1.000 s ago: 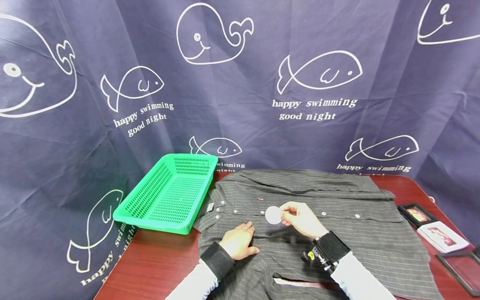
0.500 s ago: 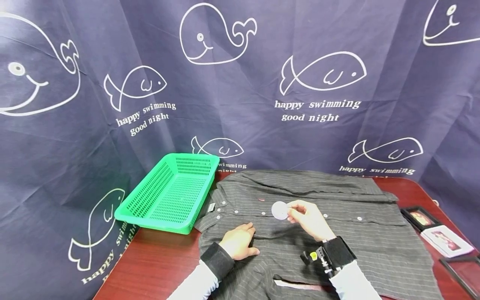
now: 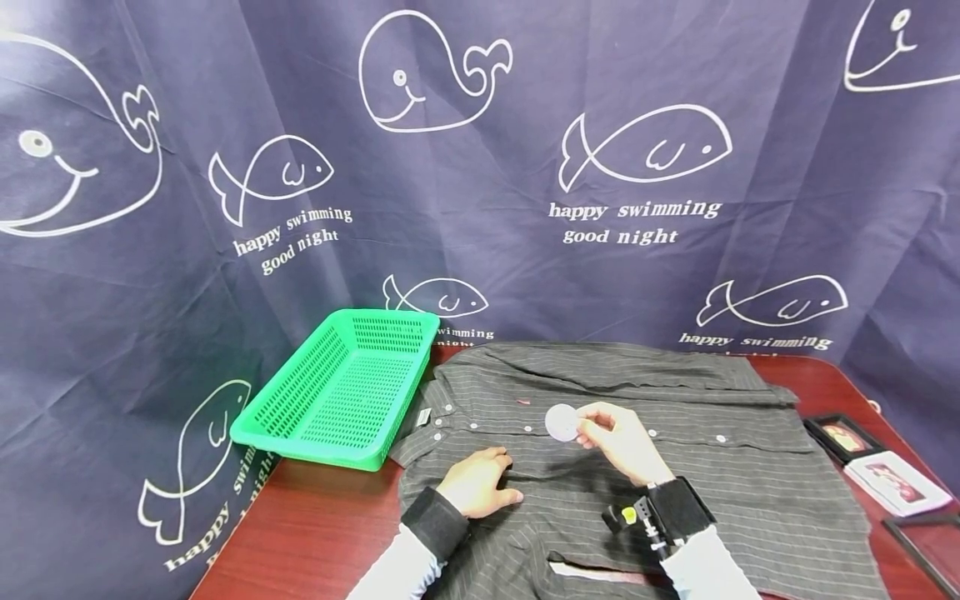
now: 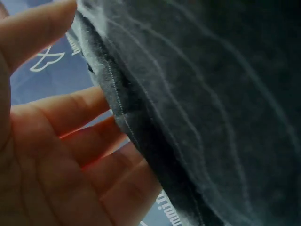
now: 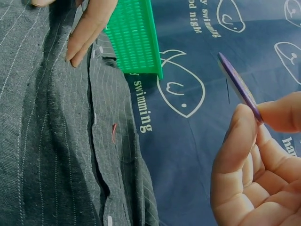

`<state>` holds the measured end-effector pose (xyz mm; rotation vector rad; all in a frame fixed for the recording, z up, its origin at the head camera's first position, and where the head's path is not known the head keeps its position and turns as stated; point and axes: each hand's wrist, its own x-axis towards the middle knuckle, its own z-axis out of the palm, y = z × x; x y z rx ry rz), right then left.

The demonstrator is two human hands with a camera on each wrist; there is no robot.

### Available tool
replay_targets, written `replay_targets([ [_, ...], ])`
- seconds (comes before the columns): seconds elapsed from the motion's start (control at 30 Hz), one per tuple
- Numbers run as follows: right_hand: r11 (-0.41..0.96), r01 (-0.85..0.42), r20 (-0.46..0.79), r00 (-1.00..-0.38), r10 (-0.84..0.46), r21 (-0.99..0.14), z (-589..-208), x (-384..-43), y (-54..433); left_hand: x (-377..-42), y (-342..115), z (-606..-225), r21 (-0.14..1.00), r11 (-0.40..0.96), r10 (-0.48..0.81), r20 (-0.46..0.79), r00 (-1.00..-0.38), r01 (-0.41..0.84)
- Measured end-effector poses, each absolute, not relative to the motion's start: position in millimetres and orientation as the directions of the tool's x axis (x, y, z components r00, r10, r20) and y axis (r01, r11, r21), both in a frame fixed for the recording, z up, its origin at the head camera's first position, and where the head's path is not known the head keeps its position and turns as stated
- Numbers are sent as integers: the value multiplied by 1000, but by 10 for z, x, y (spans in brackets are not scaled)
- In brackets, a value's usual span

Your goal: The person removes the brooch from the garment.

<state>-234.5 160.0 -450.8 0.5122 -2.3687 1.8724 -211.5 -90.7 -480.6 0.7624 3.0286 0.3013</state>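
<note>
A dark grey pinstriped button-up shirt [image 3: 720,492] lies spread on the table, its collar toward the left. My right hand [image 3: 618,442] pinches a round badge [image 3: 561,422] between thumb and fingers, above the button placket. In the right wrist view the badge [image 5: 237,84] is edge-on with a purple rim, and a thin pin [image 5: 228,91] stands off its back. My left hand [image 3: 476,483] rests on the shirt with its fingers extended. In the left wrist view those fingers [image 4: 84,110] touch the fabric, and their tips are hidden behind it.
A green plastic basket [image 3: 429,367] stands at the left back of the red-brown table [image 3: 315,525]. Along the right edge lie a dark picture frame [image 3: 840,437] and a white one [image 3: 896,483]. A blue curtain with fish drawings [image 3: 480,167] hangs behind.
My right hand has shifted slightly to the right with the badge, then nearly stopped. My left hand has stayed in place on the shirt.
</note>
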Motion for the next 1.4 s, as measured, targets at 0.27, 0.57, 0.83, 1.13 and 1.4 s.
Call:
replay_targets([
  [0.27,230,-382,339,-918,-203,-895,-4455,-2311,1619,-2223,-892,-4814,366,814,408,192,-893,451],
  [0.57,283,-435,405,-900,-163,-855,-4321,-2234,1591,-2232,-822,-4502,639,629,338,289,-896,443],
  [0.83,332,-471,460,-880,-117,-817,-4208,-2124,1532,-2202,-747,-4295,776,469,273,328,-904,423],
  [1.13,400,-639,657,-746,-112,-657,-4152,-2065,1462,-2202,-704,-4236,836,376,275,312,-909,401],
  [1.4,417,-794,801,-559,-215,-443,-4139,-2069,1423,-2219,-664,-4243,927,232,303,220,-927,296],
])
